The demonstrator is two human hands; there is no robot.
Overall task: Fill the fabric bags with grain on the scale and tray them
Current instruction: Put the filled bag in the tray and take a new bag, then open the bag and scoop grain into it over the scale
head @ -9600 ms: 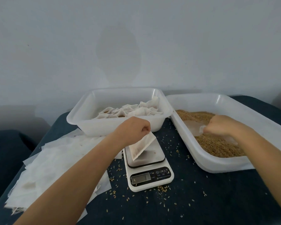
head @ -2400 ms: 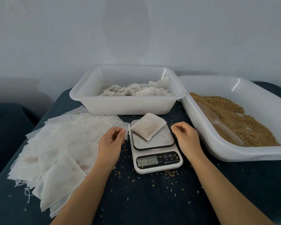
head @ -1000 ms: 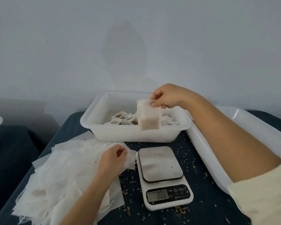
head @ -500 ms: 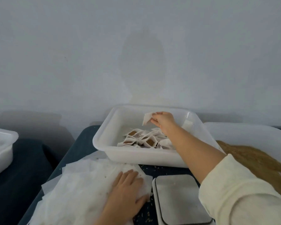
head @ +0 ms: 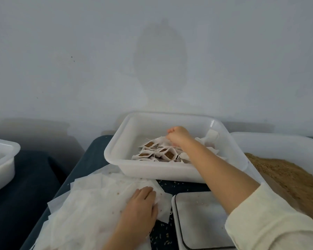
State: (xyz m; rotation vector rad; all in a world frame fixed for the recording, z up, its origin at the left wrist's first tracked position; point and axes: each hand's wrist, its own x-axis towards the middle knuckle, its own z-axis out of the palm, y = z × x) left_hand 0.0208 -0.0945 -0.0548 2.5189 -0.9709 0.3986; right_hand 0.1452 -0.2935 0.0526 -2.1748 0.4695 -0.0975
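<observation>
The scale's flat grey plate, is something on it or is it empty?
Empty. The scale's flat grey metal plate carries no bag, only a few stray grains; the right sleeve crosses its far corner.

The right hand point(head: 178, 137) is extended forward toward twelve o'clock, the forearm bare and a cream sleeve point(head: 271, 219) pushed back near the elbow. Its fingers are curled downward into a loose fist; whether anything is pinched cannot be told. The left hand point(head: 142, 206) is laid palm down at about seven o'clock, the fingers point(head: 148, 191) held straight and together, pointing toward twelve o'clock.
</observation>
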